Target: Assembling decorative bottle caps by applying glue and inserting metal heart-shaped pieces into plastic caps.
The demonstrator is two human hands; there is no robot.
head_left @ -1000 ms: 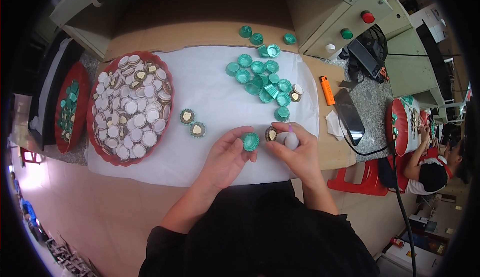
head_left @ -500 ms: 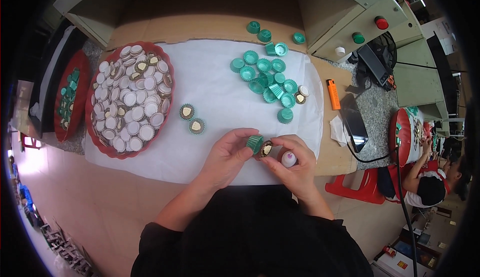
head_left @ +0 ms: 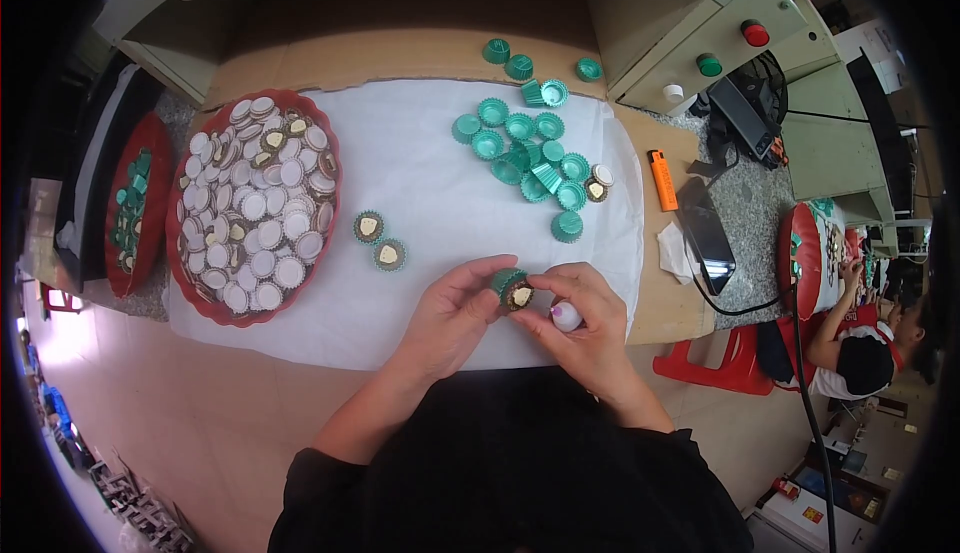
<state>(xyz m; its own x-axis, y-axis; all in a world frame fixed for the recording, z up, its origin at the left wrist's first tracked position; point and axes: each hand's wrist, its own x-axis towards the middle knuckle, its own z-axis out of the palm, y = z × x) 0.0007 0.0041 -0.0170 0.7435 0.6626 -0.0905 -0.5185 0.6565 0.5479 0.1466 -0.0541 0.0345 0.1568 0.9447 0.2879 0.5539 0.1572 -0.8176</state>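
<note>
Pinching a green cup [head_left: 505,279], the left hand [head_left: 452,311] faces the right hand [head_left: 592,321], which grasps a brown disc [head_left: 520,297] at the cup's four o'clock plus a white bottle [head_left: 566,317]; sharing that grip could let either slip. Loose cups [head_left: 567,226] lie at twelve o'clock.

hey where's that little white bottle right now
In the head view, the white bottle is tucked in the right hand, just right of the brown disc and the green cap.
</note>
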